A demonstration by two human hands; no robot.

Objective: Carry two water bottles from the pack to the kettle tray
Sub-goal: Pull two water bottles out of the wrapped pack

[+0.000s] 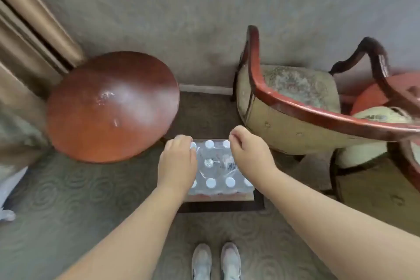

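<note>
The shrink-wrapped pack (216,170) of water bottles sits on the carpet floor (68,200) between a round table (111,107) and an armchair (288,107); the left hand (178,161) curls over its far-left corner; the right hand (247,150) pinches its far-right wrap.

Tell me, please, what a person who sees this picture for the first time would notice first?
First, the two bare hands: the left hand and the right hand reach down onto a plastic-wrapped pack of water bottles with white caps, low in the middle, on the carpet. Next, the shiny round wooden table to the left of the pack, and the red-framed armchair to the right.
</note>
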